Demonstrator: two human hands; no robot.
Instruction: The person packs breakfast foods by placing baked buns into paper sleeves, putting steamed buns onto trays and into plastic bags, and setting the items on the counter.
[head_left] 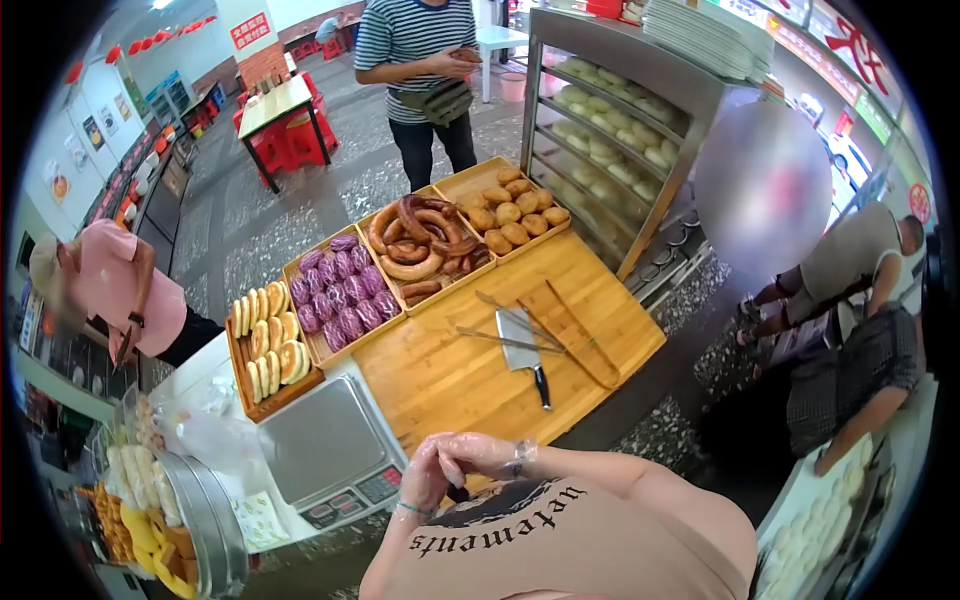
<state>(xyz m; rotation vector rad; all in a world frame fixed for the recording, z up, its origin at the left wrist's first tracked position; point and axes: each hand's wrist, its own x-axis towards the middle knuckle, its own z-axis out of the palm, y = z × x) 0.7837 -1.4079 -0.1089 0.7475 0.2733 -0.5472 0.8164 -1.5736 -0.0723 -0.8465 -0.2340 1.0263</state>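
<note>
My left hand (424, 482) and my right hand (487, 455) are together in front of my chest, both in thin clear plastic gloves. Their fingers are closed against each other. Something small and dark shows just under them, but I cannot make out whether it is held. Beyond them is a wooden board (430, 355) bearing a cleaver (521, 345) with a black handle and metal tongs (590, 352). To the left of my hands lies a digital scale (325, 440).
Trays hold flat browned buns (268, 335), purple buns (340, 290), sausages (415, 235) and round fried balls (508, 210). A steamer cabinet (610, 125) of white buns stands at the back right. Stacked steel pans (205, 520) are at left. People stand opposite, at left and at right.
</note>
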